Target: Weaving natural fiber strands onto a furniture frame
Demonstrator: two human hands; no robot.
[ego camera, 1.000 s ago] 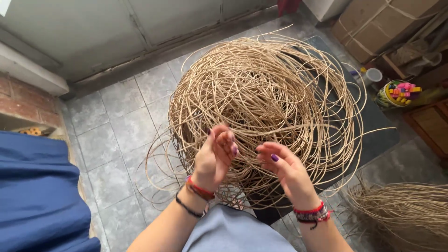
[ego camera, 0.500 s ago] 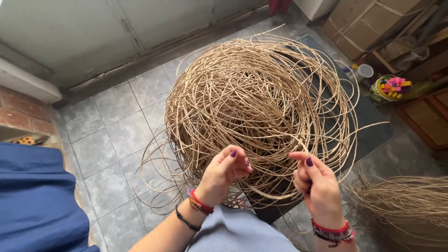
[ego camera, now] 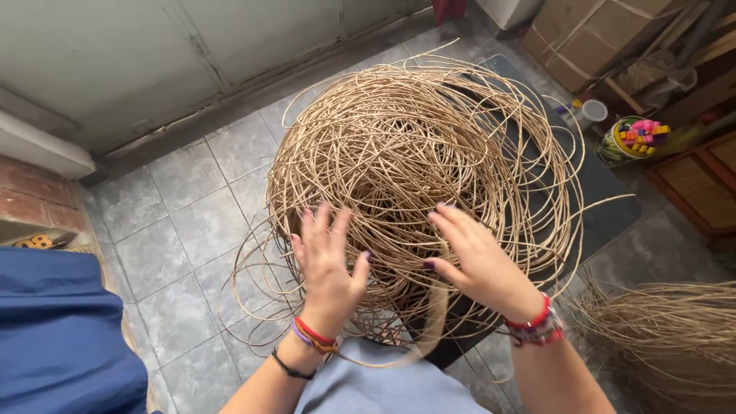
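Cane coil (ego camera: 418, 176), big and tangled, lying on tiled floor (ego camera: 176, 230) over dark mat (ego camera: 606, 199), just before knees; left hand (ego camera: 328, 268) resting on near edge, fingers spread wide, gripping nothing; right hand (ego camera: 477, 261) also flat and wide, pressing strands, one blurred strand passing under it; better working slowly, following single strand with fingertips, not pulling hard against tangle; second bundle (ego camera: 667, 337) lying at right, colourful tub (ego camera: 632, 138) standing well apart.
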